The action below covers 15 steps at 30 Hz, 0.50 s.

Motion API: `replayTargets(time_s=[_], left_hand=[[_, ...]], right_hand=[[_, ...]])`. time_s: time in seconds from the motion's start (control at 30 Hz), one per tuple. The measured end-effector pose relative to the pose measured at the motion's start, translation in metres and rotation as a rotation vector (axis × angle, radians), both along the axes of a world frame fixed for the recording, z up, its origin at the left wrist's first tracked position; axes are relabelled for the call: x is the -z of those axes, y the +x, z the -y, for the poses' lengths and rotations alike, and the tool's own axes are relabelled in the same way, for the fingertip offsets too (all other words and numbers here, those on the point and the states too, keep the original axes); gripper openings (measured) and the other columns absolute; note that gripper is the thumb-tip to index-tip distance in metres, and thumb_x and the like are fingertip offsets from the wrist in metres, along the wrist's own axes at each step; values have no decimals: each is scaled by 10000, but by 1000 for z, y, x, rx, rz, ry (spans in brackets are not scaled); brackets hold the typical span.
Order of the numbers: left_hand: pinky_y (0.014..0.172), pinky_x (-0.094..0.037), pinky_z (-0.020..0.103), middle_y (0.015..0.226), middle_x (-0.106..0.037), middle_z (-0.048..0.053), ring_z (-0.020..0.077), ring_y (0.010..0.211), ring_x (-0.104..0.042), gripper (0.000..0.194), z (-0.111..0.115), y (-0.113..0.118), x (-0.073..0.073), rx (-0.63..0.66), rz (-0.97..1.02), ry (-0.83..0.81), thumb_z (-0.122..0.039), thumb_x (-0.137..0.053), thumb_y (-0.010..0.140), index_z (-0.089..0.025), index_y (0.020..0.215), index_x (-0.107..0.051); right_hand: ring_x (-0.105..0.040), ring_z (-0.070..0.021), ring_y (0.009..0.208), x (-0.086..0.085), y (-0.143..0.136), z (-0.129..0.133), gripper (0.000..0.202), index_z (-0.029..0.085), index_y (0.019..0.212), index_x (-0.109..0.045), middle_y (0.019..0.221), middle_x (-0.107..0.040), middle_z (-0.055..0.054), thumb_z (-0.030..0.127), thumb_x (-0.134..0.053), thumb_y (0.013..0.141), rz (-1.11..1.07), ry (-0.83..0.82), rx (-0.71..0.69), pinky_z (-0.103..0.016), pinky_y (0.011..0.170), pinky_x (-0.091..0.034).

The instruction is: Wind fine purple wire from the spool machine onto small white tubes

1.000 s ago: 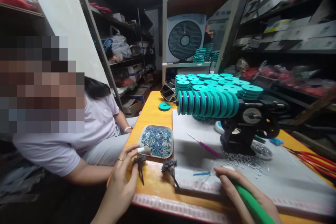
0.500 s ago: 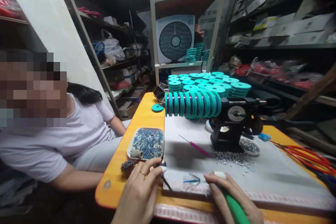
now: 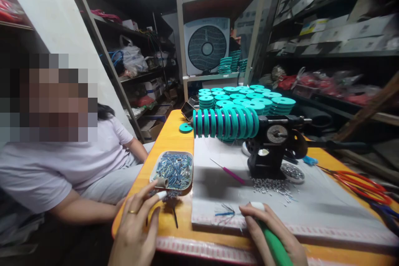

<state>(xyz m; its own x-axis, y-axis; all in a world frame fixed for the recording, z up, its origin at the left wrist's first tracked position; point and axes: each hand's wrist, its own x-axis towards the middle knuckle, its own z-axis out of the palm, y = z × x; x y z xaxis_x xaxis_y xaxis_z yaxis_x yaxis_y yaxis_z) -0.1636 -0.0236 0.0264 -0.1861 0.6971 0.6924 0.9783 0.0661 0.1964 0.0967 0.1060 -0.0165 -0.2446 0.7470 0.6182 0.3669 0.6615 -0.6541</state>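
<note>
Two hands: reaching in from the near edge, well apart.
Right hand (image 3: 274, 230): at 5 o'clock, curled around one green handle (image 3: 276, 246), thumb and forefinger tips close together beside the strands; whether they pinch any, cannot be told.
Left hand (image 3: 135, 226): at 7 o'clock, palm down, fingers parted; one reaches toward the grey tube (image 3: 161, 183), contact unclear.
Wire strands (image 3: 225, 213): one blue-and-silver cluster at 6 o'clock, near the board's front edge.
Dark bristly bundle (image 3: 173, 198): just beyond the left fingers, at 7 o'clock; overlap prevents a count.
Tray (image 3: 190, 174): one, at 7 o'clock, full of small blue pieces, the tube at its near corner.
White board (image 3: 205, 189): open room between tray and the one purple-handled tool (image 3: 233, 175).
Person (image 3: 71, 174): one, seated at 8 o'clock, beyond the table's left edge.
Black machine (image 3: 269, 149): one, toward 4 o'clock, bearing a row of teal spools (image 3: 224, 122).
Loose disc (image 3: 185, 128): one, near 8 o'clock.
Fan (image 3: 206, 48): one, at 12 o'clock.
</note>
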Motion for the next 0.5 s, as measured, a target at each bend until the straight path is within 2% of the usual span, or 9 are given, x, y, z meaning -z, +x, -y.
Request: replayTargets(time_s=[0.07,0.13,0.3,0.5], left_hand=[[1024,-423,422,1319,-541,61,232,1208,-514,305,6,-5,4,-84,10,37,-216,-562,882,-274,1181,-543],[1020,-432,495,1329,-530,78,270,1231,-494,341,9,-13,12,-144,60,2,-288,-552,885,-280,1224,-513],[1051,-436,589,1386,-513,37,273,1280,-501,369,7,-25,30,-137,238,-96,-374,-524,890,-354,1255,-474],[1024,-486,539,1342,-550,38,269,1236,-543,313,0,0,39,-123,423,11,-378,-560,873,-335,1183,-560]], right_hand=[[-735,-190,939,-4,-2,2,173,238,974,-719,979,-756,-42,304,-569,919,-18,-17,-30,-179,767,-590],[-736,-193,933,-6,-3,3,165,236,963,-725,960,-757,-43,294,-578,914,-12,-31,-26,-186,780,-588],[-731,-181,925,-3,-3,4,158,246,967,-722,985,-757,-38,293,-581,914,-16,-28,13,-194,818,-576],[-714,-113,844,-6,-5,3,128,268,998,-690,920,-711,-4,258,-590,919,-31,-24,-45,-120,790,-542]])
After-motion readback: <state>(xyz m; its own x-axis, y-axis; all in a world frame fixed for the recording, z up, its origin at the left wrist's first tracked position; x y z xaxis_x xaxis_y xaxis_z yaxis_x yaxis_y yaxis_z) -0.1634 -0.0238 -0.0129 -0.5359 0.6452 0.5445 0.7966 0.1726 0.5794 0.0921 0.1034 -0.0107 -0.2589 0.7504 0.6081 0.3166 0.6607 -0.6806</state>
